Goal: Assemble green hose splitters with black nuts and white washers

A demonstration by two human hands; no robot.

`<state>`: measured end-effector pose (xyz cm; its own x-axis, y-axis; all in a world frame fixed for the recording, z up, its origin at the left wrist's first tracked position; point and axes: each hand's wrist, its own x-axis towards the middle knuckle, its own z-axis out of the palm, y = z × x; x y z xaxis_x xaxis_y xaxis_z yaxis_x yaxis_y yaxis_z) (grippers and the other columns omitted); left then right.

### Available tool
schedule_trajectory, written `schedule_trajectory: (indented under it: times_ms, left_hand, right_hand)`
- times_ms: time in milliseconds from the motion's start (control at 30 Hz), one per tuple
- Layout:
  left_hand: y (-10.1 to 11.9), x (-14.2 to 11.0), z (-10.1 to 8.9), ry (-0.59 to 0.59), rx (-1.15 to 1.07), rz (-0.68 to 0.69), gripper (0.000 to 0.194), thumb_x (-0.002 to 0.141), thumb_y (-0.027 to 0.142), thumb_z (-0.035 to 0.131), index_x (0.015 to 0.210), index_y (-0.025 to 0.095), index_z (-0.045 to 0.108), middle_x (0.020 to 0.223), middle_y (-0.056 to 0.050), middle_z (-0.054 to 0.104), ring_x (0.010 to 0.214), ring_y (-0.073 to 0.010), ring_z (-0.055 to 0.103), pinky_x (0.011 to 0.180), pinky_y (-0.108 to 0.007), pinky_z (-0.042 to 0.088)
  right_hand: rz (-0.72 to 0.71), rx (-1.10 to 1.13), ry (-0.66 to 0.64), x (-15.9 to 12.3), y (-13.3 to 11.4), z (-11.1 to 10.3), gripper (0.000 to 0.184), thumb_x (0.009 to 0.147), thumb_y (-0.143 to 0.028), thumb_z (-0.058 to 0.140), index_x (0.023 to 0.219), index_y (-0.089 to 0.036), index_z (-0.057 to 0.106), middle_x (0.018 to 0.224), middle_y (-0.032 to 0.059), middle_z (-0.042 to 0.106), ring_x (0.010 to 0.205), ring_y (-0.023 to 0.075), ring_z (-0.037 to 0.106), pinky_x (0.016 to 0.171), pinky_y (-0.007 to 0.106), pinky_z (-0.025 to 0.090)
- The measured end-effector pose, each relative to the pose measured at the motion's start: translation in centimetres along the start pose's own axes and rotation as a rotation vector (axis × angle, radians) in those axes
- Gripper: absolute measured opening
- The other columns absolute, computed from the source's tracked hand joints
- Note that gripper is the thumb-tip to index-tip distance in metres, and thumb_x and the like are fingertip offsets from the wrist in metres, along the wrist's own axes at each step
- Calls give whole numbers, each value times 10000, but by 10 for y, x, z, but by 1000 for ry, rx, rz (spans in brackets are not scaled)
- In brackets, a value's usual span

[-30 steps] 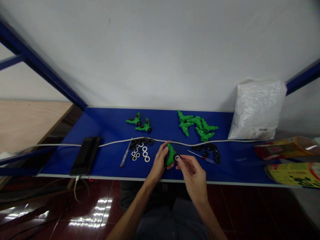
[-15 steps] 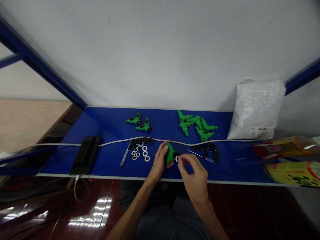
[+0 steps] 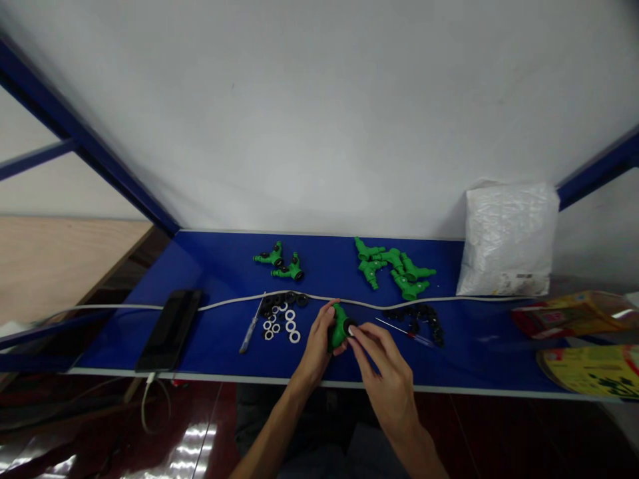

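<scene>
My left hand point(image 3: 318, 336) is closed around a green plastic hose splitter point(image 3: 339, 326) with a black collar on its right end. Against that collar, the fingertips of my right hand point(image 3: 382, 352) pinch a small white ring point(image 3: 352, 329), mostly covered by the fingers. Left of my hands lie loose white washers point(image 3: 290, 326) and black rings point(image 3: 292, 299), with a clear-handled screwdriver point(image 3: 248, 334) beside them. On the right, a second screwdriver point(image 3: 407, 332) points toward my right hand, next to a pile of small black parts point(image 3: 428, 321).
Two green splitters with black fittings point(image 3: 288, 269) lie at the back left, several plain green ones point(image 3: 394, 263) at the back right. A white cable point(image 3: 339, 301) crosses the blue shelf point(image 3: 214, 352). A phone point(image 3: 170, 329), a white package point(image 3: 509, 239) and colourful packets point(image 3: 594, 369) lie toward the ends.
My right fingers have brought the white ring to the splitter's black collar, where it was a little apart before. The whole view has shifted, so the shelf sits slightly lower.
</scene>
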<state>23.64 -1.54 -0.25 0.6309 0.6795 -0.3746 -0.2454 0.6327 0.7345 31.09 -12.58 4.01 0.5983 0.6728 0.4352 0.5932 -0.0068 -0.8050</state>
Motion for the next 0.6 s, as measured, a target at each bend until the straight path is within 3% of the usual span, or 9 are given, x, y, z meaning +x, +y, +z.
schedule_trajectory:
  times_ms: [300, 467, 600]
  left_hand:
    - [-4, -1, -1, -27, 40, 17, 677, 872, 606, 670, 1365, 160, 539, 674, 55, 535, 471, -89, 511, 386, -171, 304]
    - [-4, -2, -3, -49, 63, 19, 674, 892, 601, 648, 1395, 171, 522, 717, 33, 579, 488, -92, 528, 396, -175, 312]
    - [-4, -3, -4, -62, 72, 15, 682, 882, 603, 657, 1402, 182, 524, 706, 43, 556, 488, -89, 512, 401, -177, 309]
  right_hand:
    - [223, 136, -32, 5, 5, -8, 144, 964, -321, 661, 960, -258, 790, 895, 48, 746, 736, 189, 695, 716, 322, 593]
    - [334, 202, -38, 12, 7, -6, 175, 877, -415, 754, 849, -247, 794, 914, 65, 726, 841, 226, 689, 770, 344, 575]
    - [463, 306, -51, 17, 9, -4, 278, 816, -482, 800, 888, -221, 737, 783, 24, 691, 662, 183, 665, 629, 308, 570]
